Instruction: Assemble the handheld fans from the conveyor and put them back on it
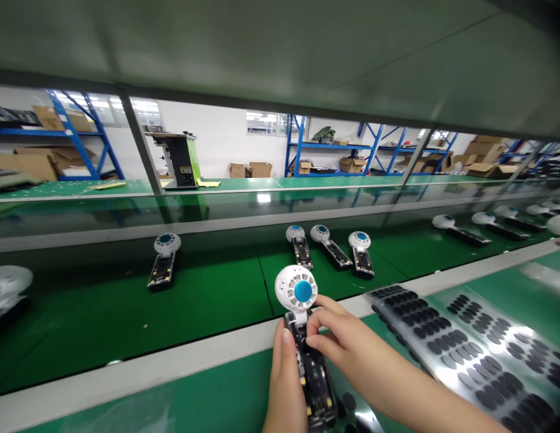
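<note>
My left hand [287, 373] is closed around a handheld device [313, 385] in front of me. The device has a white round vented head with a blue disc at its centre, and a black body with an exposed circuit board. At the upper part of the body, my right hand [340, 337] has its thumb and index finger pinched together against the board. Something dark is at those fingertips, too small to make out. Clear sheets of black oval pads [446, 337] lie on the bench to the right. More dark pads [349, 402] are partly hidden beside the device.
A green conveyor belt [207, 325] runs across ahead, carrying several similar devices [163, 258]. A pale rail [171, 385] edges it. Behind stand a black and green machine [183, 159], blue shelving [334, 146] and cardboard boxes. A broad panel [261, 54] hangs overhead. Another person's fingers show at far right.
</note>
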